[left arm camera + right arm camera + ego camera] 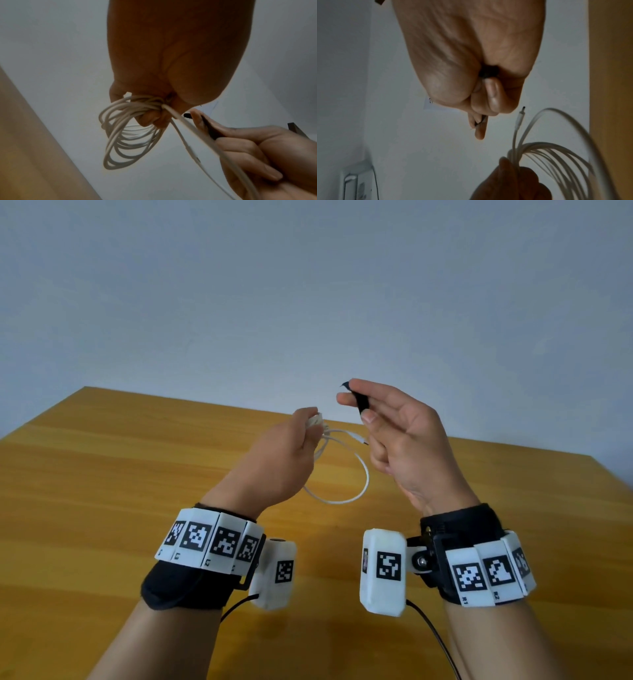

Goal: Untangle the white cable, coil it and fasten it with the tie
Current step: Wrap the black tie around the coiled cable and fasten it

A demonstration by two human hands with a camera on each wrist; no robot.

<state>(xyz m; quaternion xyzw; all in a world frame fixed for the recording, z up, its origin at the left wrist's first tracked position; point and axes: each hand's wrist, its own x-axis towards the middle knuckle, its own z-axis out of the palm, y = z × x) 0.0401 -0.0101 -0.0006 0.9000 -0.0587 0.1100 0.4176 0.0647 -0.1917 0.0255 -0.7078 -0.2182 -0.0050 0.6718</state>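
Fingers (310, 419) round white cable (356, 474), coiled

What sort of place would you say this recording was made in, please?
Probably a plain indoor room, home or office: a wooden table stands against a bare pale wall, and a wall socket shows in the right wrist view.

a plain indoor room: wooden table (137, 474), bare pale wall (308, 285), wall socket (356, 185).
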